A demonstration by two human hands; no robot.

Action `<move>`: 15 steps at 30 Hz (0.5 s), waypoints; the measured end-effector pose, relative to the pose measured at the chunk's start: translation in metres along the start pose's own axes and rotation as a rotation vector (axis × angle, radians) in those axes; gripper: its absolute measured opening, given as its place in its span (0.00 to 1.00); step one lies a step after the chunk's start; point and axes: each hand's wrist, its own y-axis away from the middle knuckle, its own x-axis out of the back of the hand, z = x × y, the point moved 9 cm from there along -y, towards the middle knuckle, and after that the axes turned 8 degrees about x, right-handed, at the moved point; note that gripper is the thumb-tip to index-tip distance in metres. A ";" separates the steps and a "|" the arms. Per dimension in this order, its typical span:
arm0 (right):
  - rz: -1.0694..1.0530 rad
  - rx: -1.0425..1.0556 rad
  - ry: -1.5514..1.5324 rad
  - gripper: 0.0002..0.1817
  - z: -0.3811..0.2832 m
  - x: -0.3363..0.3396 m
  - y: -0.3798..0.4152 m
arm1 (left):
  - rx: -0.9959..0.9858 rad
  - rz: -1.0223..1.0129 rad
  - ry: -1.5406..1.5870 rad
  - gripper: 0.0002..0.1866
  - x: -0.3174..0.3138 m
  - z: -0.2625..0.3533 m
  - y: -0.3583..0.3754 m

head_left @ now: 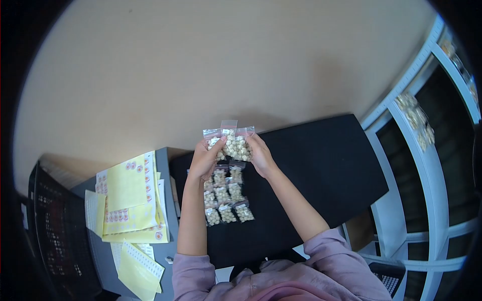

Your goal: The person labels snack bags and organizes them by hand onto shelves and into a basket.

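Several clear zip bags [230,144] of pale round pieces are fanned side by side between my two hands, over the far edge of the black table. My left hand [202,159] grips them from the left, its thumb pressed across the front of one bag. On the right side my right hand [261,156] pinches the outer bag with its thumb in front. Small labels show near the bags' tops. Below my hands, more filled bags [221,194] lie in rows on the black table [311,170], partly hidden by my left forearm.
Yellow sticker sheets [128,188] lie on a grey surface [170,231] at the left, beside a black crate [63,231]. At the right stands a white metal shelf [439,185] with packed bags [415,120] on it. A beige wall [226,60] rises behind the table.
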 end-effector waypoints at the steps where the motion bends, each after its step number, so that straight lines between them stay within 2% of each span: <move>1: 0.024 0.059 -0.013 0.15 -0.011 0.009 0.006 | 0.009 -0.025 -0.002 0.14 -0.013 -0.003 0.000; 3: 0.080 0.111 0.073 0.15 -0.024 0.033 0.016 | -0.042 -0.071 -0.028 0.14 -0.039 -0.005 0.000; 4: 0.075 0.188 0.135 0.17 -0.038 0.041 0.023 | 0.013 -0.074 -0.061 0.14 -0.047 -0.015 -0.005; 7: 0.097 0.328 0.316 0.25 -0.073 0.071 0.052 | 0.028 -0.140 -0.118 0.15 -0.094 -0.030 -0.007; 11: 0.248 0.414 0.289 0.23 -0.122 0.132 0.100 | 0.119 -0.322 0.078 0.17 -0.174 -0.064 -0.006; 15: 0.459 0.509 0.253 0.19 -0.170 0.206 0.160 | 0.208 -0.529 0.078 0.16 -0.268 -0.093 0.013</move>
